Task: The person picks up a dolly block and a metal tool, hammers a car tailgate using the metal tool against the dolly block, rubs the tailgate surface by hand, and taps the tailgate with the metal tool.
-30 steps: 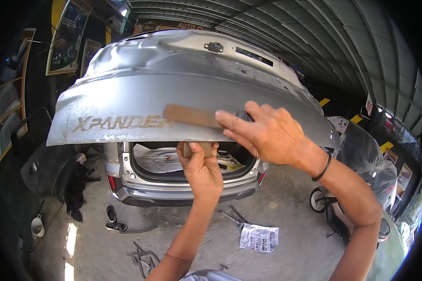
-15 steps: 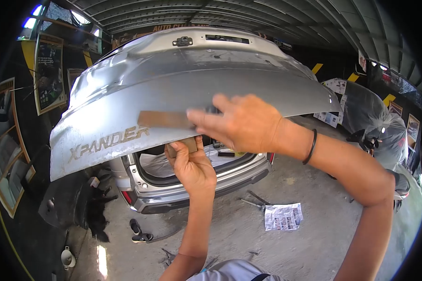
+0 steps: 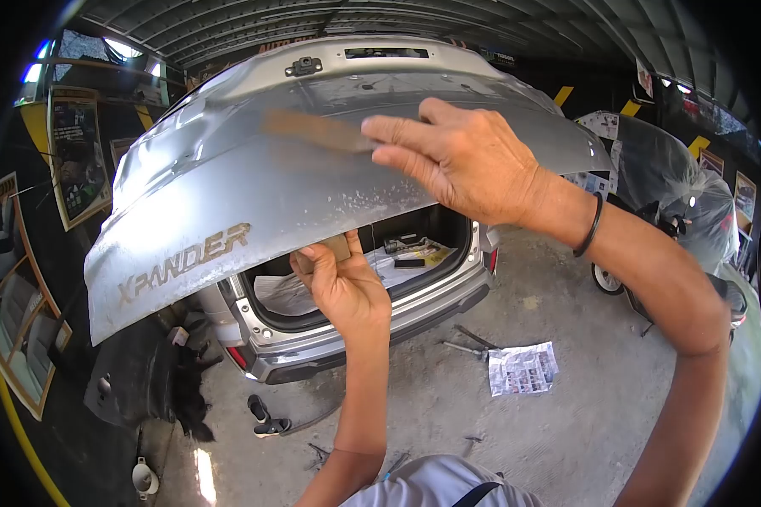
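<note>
Up at 11 o'clock, a flat, blurred brown strip point(image 3: 309, 128) juts from the closed grip of the right hand point(image 3: 473, 156) before a scuffed silver tailgate point(image 3: 330, 182), while the left hand point(image 3: 348, 291) pinches a small, dull block point(image 3: 338, 246) near the panel's lower edge, fingers partly covering it; beneath ribbed roofing point(image 3: 380, 19), creased printed paper point(image 3: 522, 369) lies on concrete floor point(image 3: 592, 372), 4 o'clock

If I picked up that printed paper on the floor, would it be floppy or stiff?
Probably floppy: the printed paper looks thin and wrinkled. Spread out on the floor, it would likely slide if pushed, not roll.
</note>
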Available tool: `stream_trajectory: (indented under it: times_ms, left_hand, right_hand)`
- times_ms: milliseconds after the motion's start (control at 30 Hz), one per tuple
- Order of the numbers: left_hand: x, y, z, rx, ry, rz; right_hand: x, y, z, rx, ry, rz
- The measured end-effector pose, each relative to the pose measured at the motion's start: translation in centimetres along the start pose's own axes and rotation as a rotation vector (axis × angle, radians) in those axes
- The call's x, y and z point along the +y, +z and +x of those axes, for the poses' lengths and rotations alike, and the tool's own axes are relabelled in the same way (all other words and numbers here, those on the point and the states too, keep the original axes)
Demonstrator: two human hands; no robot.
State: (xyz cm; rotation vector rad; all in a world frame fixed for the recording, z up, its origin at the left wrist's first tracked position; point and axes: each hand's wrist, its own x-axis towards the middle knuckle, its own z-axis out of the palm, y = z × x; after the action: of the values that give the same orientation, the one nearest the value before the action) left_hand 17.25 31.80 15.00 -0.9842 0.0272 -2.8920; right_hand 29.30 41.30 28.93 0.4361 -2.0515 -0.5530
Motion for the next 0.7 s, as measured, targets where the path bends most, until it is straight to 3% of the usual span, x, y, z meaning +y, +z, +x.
stream_trajectory:
  times_ms: [33,100,167,233,300,433,500,600,633,700]
  left_hand:
    - [-0.4,0.1,0.2,-0.012,-0.003,-0.013]
    - [-1.0,0.4,0.0,-0.004,-0.018,-0.045]
    - [-1.5,0.8,-0.1,-0.024,0.022,-0.091]
    - [-2.0,0.6,-0.1,0.001,0.013,-0.118]
    - [-2.2,0.7,-0.2,0.004,0.023,-0.093]
    - [-2.3,1.6,-0.5,0.052,0.028,-0.076]
    - [-2.6,1.4,-0.7,0.046,0.015,-0.095]
    - [-3.0,1.5,-1.0,0.036,0.010,-0.112]
    - [-3.2,1.8,-0.9,0.022,0.015,-0.112]
    - [-3.5,1.7,-0.9,0.058,0.011,-0.129]
  right_hand:
    - [0.2,0.0,0.2,0.126,0.094,0.050]
    - [0.1,0.2,-0.8,0.054,0.082,0.044]
    - [0.2,0.1,-1.2,-0.124,-0.088,0.011]
    - [1.1,-0.2,-0.6,-0.205,-0.003,-0.043]
    - [1.9,0.0,0.1,0.178,0.150,0.053]
    - [-0.4,1.3,-1.7,-0.005,-0.051,0.023]
    - [0.5,0.4,-1.1,-0.124,-0.052,-0.078]
    - [1.9,0.0,0.5,0.158,0.113,0.037]
    - [1.5,0.1,0.3,0.149,0.102,0.025]
    - [0.0,0.9,-1.8,-0.096,-0.018,-0.061]
